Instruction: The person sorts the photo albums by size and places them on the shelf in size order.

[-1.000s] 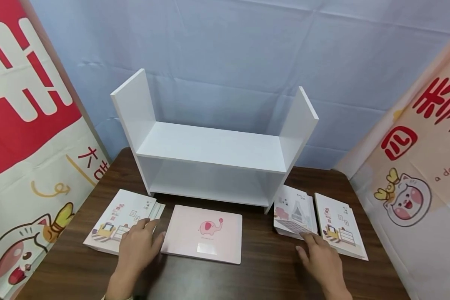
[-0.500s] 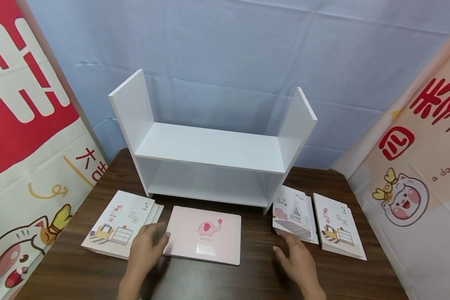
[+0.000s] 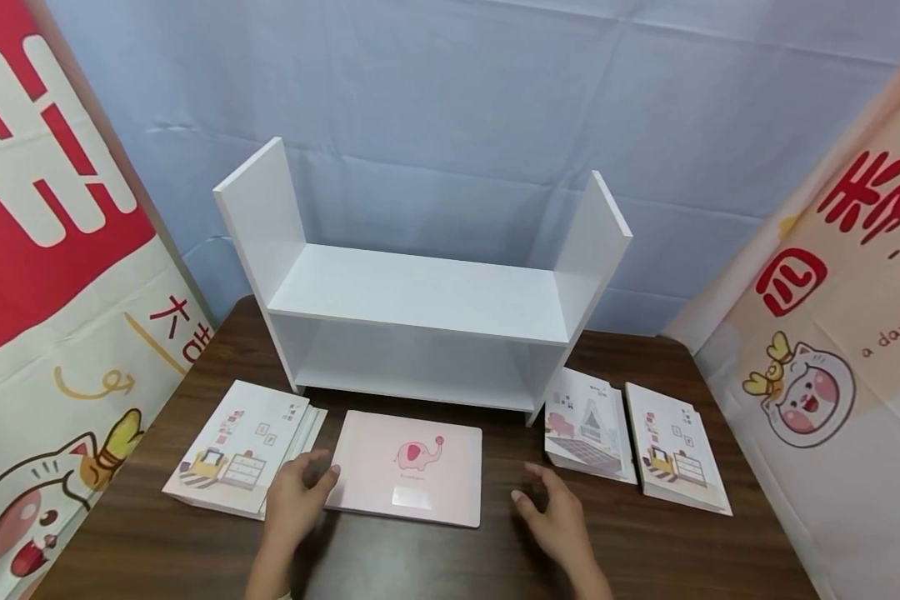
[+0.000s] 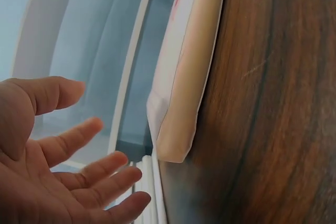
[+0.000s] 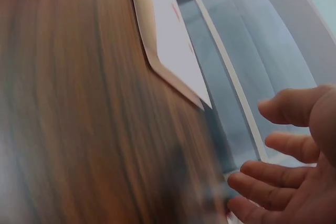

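Observation:
A pink book with an elephant on its cover lies flat on the wooden table. Beside its left edge is my left hand, fingers loosely spread and holding nothing; in the left wrist view the thumb stands apart from the other fingers. Off the book's right edge, with a gap of table between, hovers my right hand, its fingers relaxed and nothing in them. The book's corner shows beyond that hand in the right wrist view. Left of my left hand lies a stack of white books.
Behind the pink book stands a white two-tier shelf with upright side panels. Two more piles, a white book stack and another white book stack, lie to its right. A blue cloth backdrop hangs behind.
My right hand has moved left, away from the right-hand book stacks and toward the pink book. My left hand has shifted right, off the left stack to the pink book's edge.

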Demonstrator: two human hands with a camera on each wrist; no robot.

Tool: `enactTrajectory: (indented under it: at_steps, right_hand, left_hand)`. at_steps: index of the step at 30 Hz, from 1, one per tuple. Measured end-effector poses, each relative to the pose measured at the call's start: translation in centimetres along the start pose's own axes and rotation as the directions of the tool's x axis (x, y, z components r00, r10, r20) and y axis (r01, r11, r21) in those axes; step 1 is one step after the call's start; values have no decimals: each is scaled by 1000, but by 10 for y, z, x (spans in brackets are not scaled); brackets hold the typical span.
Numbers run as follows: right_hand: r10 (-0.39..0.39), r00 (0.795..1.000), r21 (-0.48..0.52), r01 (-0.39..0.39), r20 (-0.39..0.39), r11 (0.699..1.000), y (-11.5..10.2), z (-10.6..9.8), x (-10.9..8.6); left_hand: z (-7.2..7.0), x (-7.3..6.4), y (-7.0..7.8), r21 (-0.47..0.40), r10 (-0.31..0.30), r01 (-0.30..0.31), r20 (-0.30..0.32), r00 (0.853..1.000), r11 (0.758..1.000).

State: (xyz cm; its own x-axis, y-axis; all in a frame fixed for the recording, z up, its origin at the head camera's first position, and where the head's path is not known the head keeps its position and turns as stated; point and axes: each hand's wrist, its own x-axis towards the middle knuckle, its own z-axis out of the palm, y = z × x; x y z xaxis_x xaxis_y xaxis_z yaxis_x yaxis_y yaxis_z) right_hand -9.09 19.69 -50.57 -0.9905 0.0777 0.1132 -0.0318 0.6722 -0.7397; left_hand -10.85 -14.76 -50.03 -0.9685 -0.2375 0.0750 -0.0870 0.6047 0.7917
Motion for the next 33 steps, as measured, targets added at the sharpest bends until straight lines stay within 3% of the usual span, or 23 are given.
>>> enactTrajectory:
  at_steps: [3,10,15,20,22,25,33]
  right_hand:
    - [71,997,153,-75,34,985,-4,7,1]
    - [156,983,418,-184,100,889,-10,19,4]
    - [243,956,480,-292,162,827,-15,25,8]
    - [297,912,471,-402,283,785,-25,29,12]
    - [308,894,456,-434,327,777,-30,31,14]
    - [307,886,429,-441,347,788,-36,36,16]
    - [286,900,433,-413,329,801,-37,42,16]
  left_hand:
    - [0,0,-1,-23,-51,52,25,998,998]
    - [5,0,-4,-86,-122,129,78,989,988]
    - [10,3,-6,-119,-149,158,84,985,980]
    - [12,4,-6,-127,-158,170,99,982,977]
    - [12,4,-6,-118,-163,174,96,982,978]
    - [12,3,-6,-110,-169,179,99,981,978]
    - [13,8,-10,-103,-154,165,104,982,981]
